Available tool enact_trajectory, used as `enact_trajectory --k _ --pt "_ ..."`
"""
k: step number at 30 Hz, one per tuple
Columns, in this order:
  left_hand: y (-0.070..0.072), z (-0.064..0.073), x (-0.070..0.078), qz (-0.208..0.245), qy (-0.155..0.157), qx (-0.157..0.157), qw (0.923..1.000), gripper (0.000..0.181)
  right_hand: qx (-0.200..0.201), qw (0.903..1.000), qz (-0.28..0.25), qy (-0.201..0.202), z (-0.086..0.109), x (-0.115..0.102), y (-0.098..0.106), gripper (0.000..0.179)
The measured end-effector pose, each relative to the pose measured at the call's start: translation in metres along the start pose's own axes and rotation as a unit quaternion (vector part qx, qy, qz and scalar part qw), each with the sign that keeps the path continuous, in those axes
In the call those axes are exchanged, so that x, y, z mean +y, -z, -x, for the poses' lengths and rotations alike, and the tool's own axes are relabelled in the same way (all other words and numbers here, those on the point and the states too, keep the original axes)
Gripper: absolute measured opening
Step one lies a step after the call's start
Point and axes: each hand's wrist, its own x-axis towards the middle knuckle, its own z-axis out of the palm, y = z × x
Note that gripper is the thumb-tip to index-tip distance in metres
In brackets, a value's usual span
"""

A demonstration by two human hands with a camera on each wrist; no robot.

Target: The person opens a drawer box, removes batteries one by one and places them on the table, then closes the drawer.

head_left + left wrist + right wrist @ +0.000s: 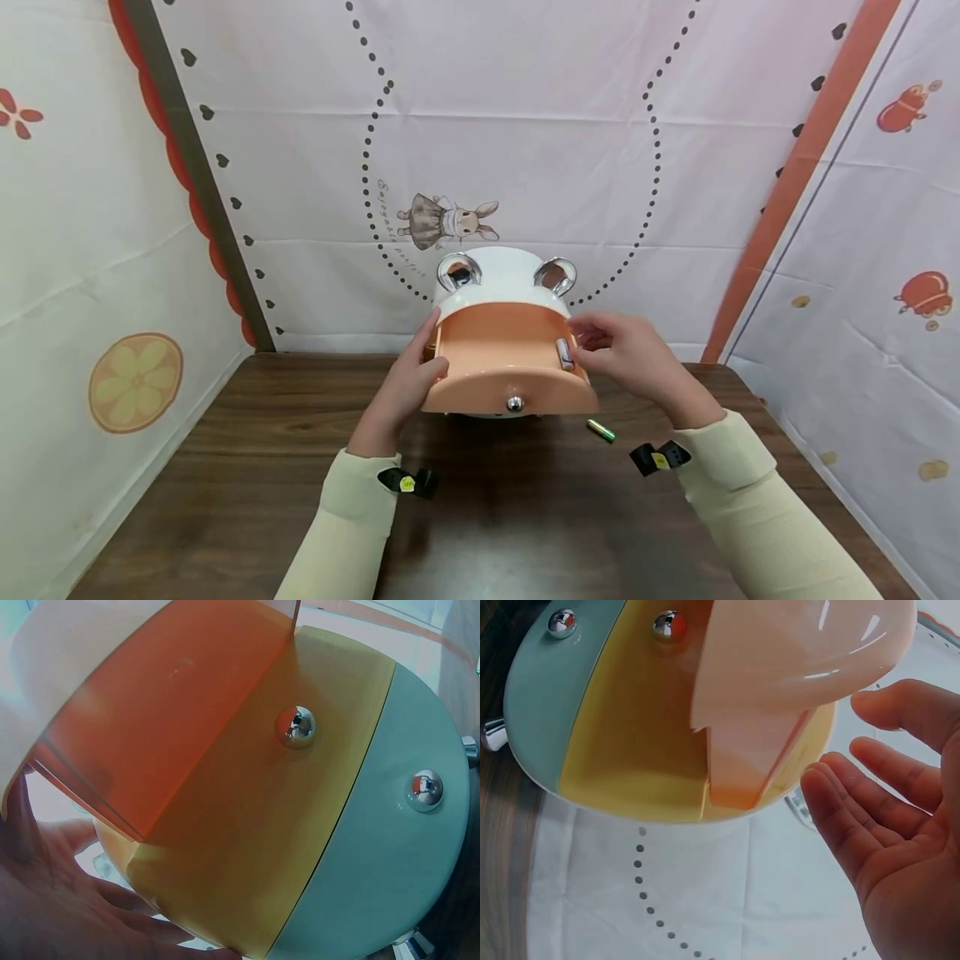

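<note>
A rounded mini drawer cabinet (501, 273) with a white top and two chrome ears stands at the table's far side. Its peach top drawer (498, 342) is pulled out; a small white cylinder (564, 354) lies in it by the right wall. My left hand (405, 383) rests along the cabinet's left side, thumb at the drawer's front corner, fingers spread in the left wrist view. Beside the drawer's right edge is my right hand (630, 354), its fingers loosely bent with nothing between them in the right wrist view (900, 795).
On the table (300, 467), a small green battery-like cylinder (601, 431) lies right of the cabinet. Below the peach drawer, the yellow drawer (247, 817) and green drawer (382, 802) are closed. A printed cloth (517, 150) hangs close behind.
</note>
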Motion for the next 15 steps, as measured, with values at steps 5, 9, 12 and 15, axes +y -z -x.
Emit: enact_trajectory --k 5,9,12,15 --pt "0.0 0.002 -0.004 -0.012 0.001 0.005 0.9999 0.084 -0.018 0.9997 0.015 0.008 -0.006 -0.006 -0.003 0.038" --pt "-0.002 0.002 -0.007 -0.025 0.006 0.006 0.9996 0.085 -0.044 0.9977 0.05 0.007 -0.012 -0.011 -0.004 0.038" --pt "-0.003 0.002 -0.004 -0.029 0.0 0.015 0.9995 0.084 -0.06 0.9945 0.085 0.01 -0.019 -0.019 -0.004 0.041" --pt "-0.001 0.002 -0.002 -0.029 -0.006 0.025 0.9992 0.083 -0.073 0.9904 0.115 0.022 -0.028 -0.027 -0.004 0.043"
